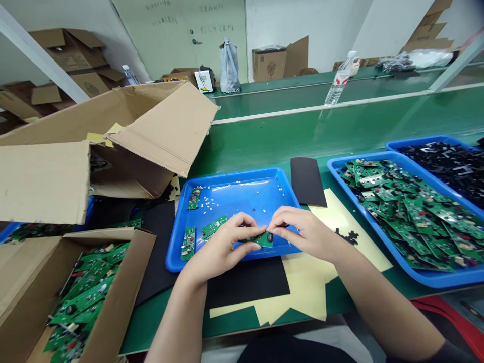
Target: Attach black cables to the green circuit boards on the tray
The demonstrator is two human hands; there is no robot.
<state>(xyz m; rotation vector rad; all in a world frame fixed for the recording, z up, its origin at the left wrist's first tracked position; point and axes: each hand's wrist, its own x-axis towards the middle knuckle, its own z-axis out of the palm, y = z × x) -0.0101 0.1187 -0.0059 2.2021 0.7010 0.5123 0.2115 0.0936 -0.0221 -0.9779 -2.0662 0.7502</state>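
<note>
My left hand point(239, 238) grips a green circuit board point(266, 241) between thumb and fingers, over the near edge of a blue tray point(230, 180). A black part stands on the board's right end. Close against that end, my right hand point(297, 226) has its thumb and fingertips pinched together; what they hold is too small to make out. In the tray lie a circuit board point(215, 227) beside my left hand, another board point(188, 243) at the near left and a third board point(194, 198) farther back. Several tiny white parts point(207, 204) are scattered on its floor.
At right, one blue tray point(372, 209) is heaped with circuit boards; behind it another tray point(434, 141) holds black parts. Cardboard boxes point(141, 242) point(162, 131) crowd the left. Yellow sheets point(308, 287) and black sheets point(308, 181) lie around the middle tray. A water bottle point(338, 85) stands on the ledge.
</note>
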